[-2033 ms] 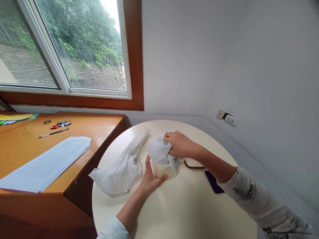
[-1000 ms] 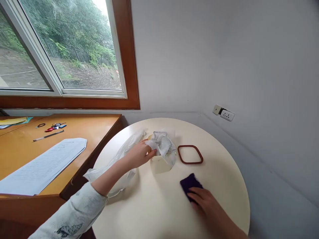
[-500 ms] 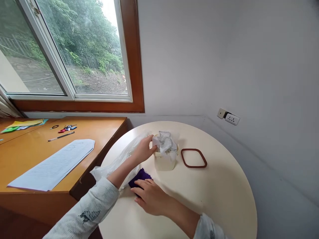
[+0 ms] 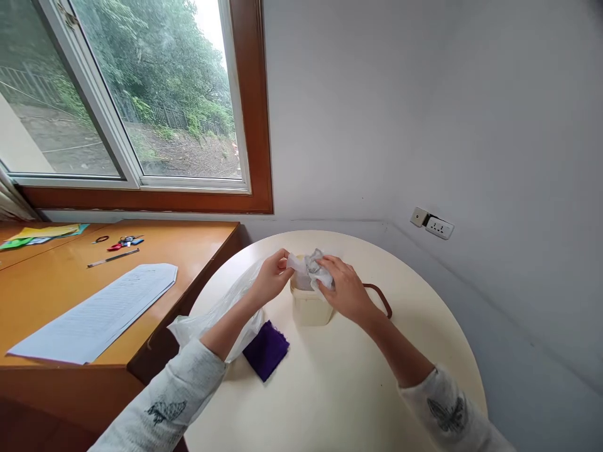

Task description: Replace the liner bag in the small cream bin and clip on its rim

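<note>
One window [image 4: 164, 81] stands behind two tabletops, a cream round tabletop [image 4: 339, 395] in the middle and a wooden tabletop [image 4: 202, 242] to its left. The wooden one carries one stack of written papers [image 4: 98, 314]. On the round one lies one clear plastic bag [image 4: 229, 295], partly behind the left forearm. Near it sits one cream container [image 4: 311, 309], upright, with two hands at its mouth. The left hand [image 4: 272, 276] is nearly closed, thumb and finger pinching an edge of one thin white sheet [image 4: 313, 263]; the right hand [image 4: 347, 290], half curled, grips the sheet's crumpled part over the container. One purple cloth [image 4: 266, 351] lies flat at the bag's right edge. One red-brown ring [image 4: 385, 300] is partly hidden behind the right arm. One pen [image 4: 113, 258] lies beyond the papers.
</note>
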The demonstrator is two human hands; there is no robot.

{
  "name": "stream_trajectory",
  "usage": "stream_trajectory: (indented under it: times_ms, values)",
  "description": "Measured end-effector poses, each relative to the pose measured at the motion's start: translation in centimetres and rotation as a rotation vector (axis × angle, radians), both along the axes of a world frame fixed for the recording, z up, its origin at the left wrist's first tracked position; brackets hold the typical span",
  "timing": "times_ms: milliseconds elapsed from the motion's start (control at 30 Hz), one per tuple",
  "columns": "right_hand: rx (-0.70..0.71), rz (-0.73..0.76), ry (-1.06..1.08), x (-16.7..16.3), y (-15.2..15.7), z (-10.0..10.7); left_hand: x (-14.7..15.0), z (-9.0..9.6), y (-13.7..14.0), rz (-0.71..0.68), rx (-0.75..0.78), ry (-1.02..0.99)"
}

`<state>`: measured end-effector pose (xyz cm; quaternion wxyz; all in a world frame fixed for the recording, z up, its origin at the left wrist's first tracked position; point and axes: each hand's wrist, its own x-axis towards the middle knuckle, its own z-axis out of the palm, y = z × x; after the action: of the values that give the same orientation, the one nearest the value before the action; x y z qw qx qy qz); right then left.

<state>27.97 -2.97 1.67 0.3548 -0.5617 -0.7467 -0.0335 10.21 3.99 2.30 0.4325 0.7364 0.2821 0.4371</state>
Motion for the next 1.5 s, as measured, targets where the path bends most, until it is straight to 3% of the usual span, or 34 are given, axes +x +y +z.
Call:
stream_trajectory:
  times_ms: [267,533,800,1000,1233,1400,1500]
  values:
    - [-0.431,0.041,0.114,1.7,4.6,2.8,-1.1,0.1,0.3,0.032,0.023,0.015]
    - [-0.638,0.161,0.169,0.8,7.6,2.8,-0.8,1.5,-0.3,0.095,0.046,0.123]
    - [-0.602,0.228,0.419,2.4,7.4,4.3,0.4,0.9,0.2,0.08,0.0,0.317]
    - [-0.63,0.266,0.597,3.1,7.2,5.5,1.1,0.8,0.8,0.135,0.265,0.459]
    - [-0.683,0.314,0.811,3.4,7.2,5.3,1.7,0.5,0.8,0.2,0.451,0.348]
    - [-0.57,0.561,1.183,3.8,6.3,5.6,2.4,1.0,0.7,0.246,0.234,0.212]
    - [-0.307,0.38,1.262,3.6,5.9,5.1,2.7,1.0,1.0,0.289,0.11,0.168]
